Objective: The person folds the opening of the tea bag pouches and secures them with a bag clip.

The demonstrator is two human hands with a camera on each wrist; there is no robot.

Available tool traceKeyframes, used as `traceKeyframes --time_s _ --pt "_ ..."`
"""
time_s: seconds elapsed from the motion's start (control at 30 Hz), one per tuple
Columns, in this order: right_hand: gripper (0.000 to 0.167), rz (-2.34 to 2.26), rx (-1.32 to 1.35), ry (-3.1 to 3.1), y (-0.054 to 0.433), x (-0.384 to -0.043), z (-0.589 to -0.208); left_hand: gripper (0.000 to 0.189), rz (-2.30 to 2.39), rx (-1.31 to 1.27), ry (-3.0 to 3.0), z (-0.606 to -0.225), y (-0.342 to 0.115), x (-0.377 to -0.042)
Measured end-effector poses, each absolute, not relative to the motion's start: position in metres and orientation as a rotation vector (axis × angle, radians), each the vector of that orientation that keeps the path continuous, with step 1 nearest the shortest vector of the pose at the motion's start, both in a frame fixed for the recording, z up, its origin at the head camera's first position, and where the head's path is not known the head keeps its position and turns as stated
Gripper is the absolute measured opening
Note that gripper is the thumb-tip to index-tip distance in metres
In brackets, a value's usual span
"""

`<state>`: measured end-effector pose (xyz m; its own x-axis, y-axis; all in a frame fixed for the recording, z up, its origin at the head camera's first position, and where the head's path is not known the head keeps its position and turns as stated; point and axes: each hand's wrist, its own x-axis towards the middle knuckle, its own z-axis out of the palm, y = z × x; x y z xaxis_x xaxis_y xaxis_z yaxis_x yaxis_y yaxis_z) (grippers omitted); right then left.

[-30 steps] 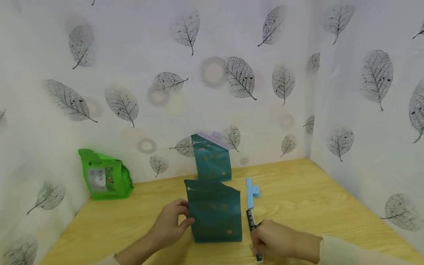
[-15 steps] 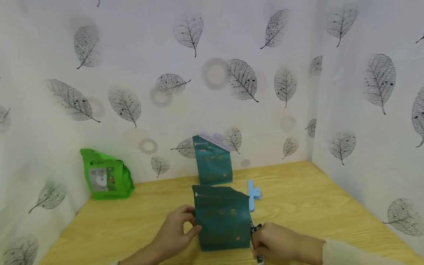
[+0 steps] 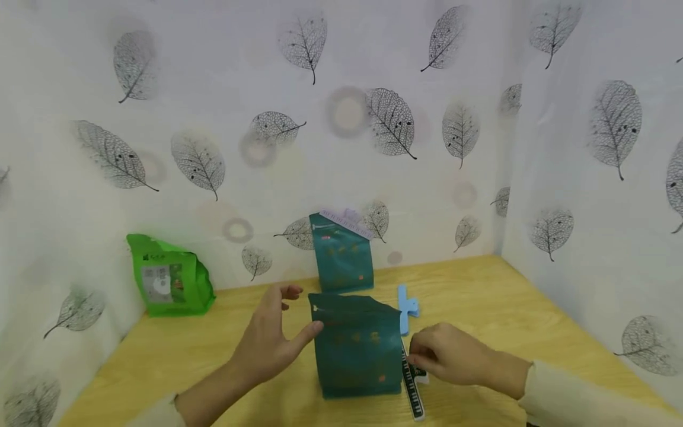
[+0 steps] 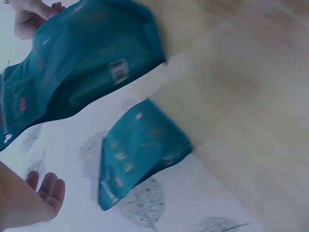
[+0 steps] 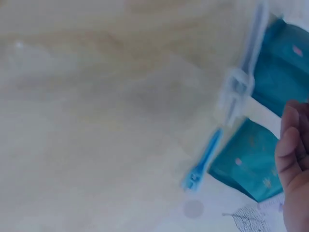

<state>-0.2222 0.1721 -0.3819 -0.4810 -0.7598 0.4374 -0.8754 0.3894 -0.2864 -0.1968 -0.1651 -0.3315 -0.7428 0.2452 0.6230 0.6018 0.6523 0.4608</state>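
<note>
A dark teal stand-up pouch (image 3: 356, 356) stands upright at the table's front middle, its top slanting down to the right. My left hand (image 3: 264, 341) is at its upper left with fingers spread, the thumb tip by the pouch edge; in the left wrist view that hand (image 4: 31, 200) holds nothing. Beside the pouch's right edge lies a black-and-white piano-key bag clip (image 3: 413, 394). My right hand (image 3: 453, 356) hovers just over this clip, fingers loosely bent; the right wrist view shows the hand (image 5: 295, 159) apart from the clip (image 5: 239, 84).
Behind stands a second teal pouch (image 3: 344, 261) with a lilac bag clip (image 3: 345, 223) across its slanted top. A light blue bag clip (image 3: 404, 311) lies on the table, right of the front pouch. A green pouch (image 3: 168, 279) stands at the back left against the leaf-patterned wall covering.
My left hand has let go of the front pouch and risen, fingers spreading. The pouch shifted right, up to the black clip. My right hand has released that clip and lifted off it.
</note>
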Motion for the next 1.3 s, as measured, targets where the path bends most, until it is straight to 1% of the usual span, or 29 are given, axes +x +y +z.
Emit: traceKeyframes --time_s 0.07,0.17,0.33,0.5,0.73,0.97,1.1,1.3 --pt "0.015 0.718 1.400 -2.359 0.172 -0.226 -0.375 0.059 -0.841 -0.713 -2.311 -0.321 -0.162 -0.197" --pt "0.015 0.735 1.337 -2.292 0.170 -0.232 -0.364 0.056 -0.747 -0.789 -2.271 -0.305 -0.156 -0.197" --pt "0.016 0.763 1.249 -2.226 0.161 -0.241 -0.341 0.048 -0.573 -0.913 -2.233 -0.284 -0.139 -0.201" --pt "0.017 0.832 1.234 -2.237 0.153 -0.246 -0.321 0.035 -0.439 -1.053 -2.230 -0.273 -0.123 -0.209" --pt "0.026 1.015 1.275 -2.385 0.145 -0.244 -0.320 0.025 -0.289 -1.291 -2.245 -0.270 -0.115 -0.220" --pt "0.028 1.073 1.319 -2.387 0.140 -0.243 -0.323 0.011 -0.405 -1.423 -2.233 -0.270 -0.115 -0.226" --pt "0.029 1.048 1.384 -2.411 0.138 -0.244 -0.323 0.014 -0.462 -1.464 -2.244 -0.270 -0.117 -0.229" --pt "0.029 1.025 1.458 -2.397 0.138 -0.246 -0.324 0.027 -0.498 -1.486 -2.310 -0.266 -0.117 -0.230"
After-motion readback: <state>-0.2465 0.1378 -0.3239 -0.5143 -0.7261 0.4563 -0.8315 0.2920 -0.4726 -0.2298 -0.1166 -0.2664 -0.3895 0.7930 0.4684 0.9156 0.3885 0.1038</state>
